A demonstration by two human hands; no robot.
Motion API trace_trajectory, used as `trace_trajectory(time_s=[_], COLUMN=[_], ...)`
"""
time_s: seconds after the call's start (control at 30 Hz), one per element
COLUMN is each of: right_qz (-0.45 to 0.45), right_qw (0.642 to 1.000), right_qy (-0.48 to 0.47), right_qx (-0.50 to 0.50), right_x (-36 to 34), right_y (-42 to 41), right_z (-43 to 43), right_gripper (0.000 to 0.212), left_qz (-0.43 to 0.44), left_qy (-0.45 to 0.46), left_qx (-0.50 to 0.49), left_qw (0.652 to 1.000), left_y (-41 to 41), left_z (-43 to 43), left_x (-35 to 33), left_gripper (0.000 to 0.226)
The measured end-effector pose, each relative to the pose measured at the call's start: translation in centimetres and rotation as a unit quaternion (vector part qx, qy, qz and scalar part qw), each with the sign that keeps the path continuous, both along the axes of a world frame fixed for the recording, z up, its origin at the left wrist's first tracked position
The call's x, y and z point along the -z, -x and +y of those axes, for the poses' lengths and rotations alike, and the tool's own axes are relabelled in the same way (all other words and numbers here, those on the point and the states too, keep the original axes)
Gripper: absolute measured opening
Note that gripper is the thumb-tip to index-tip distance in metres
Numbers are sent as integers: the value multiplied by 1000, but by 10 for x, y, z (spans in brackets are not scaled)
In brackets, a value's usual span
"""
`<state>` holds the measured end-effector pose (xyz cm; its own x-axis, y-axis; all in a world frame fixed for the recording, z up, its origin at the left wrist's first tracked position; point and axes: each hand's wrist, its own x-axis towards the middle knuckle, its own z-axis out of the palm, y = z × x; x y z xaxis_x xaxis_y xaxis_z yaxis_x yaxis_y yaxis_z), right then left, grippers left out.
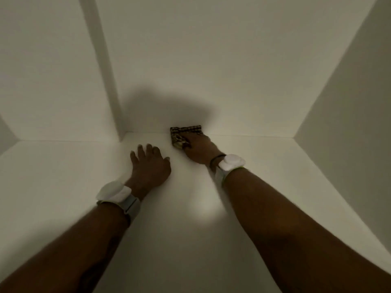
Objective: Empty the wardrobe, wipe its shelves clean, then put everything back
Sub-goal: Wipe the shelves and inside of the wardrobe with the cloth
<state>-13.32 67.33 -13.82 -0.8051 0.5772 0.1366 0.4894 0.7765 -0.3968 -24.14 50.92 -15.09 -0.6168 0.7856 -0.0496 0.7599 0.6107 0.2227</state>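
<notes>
Both my arms reach deep into a white wardrobe compartment. My right hand [197, 148] holds a folded brown patterned cloth [183, 132] and presses it on the shelf [190, 208] where it meets the back wall. The hand covers the cloth's near part. My left hand [149, 166] rests flat on the shelf to the left of the cloth, fingers spread, holding nothing. White bands sit on both wrists.
A vertical white divider panel [105, 70] stands at the left, with another bare section of shelf [53, 166] beyond it. The right side wall [349, 113] closes the compartment. The back wall [211, 60] is close ahead. Light is dim.
</notes>
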Motion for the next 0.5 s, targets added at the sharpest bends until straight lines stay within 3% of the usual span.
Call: trace_trajectory(time_s=[0.27,0.37,0.5], right_qz=[58,23,-23], right_qw=[970,928,903], right_qy=[-26,-106,-99], right_qx=[235,357,418], right_x=[4,2,6], right_y=[-172,-209,-204], right_z=[97,117,127], right_gripper=[40,35,43], left_qz=[33,29,12], left_qy=[-18,-11,-19], left_qx=[-6,16,99], left_qw=[999,999,995], left_y=[-21,-17,8], left_z=[20,18,-15], left_x=[9,9,6], left_gripper=[76,83,89])
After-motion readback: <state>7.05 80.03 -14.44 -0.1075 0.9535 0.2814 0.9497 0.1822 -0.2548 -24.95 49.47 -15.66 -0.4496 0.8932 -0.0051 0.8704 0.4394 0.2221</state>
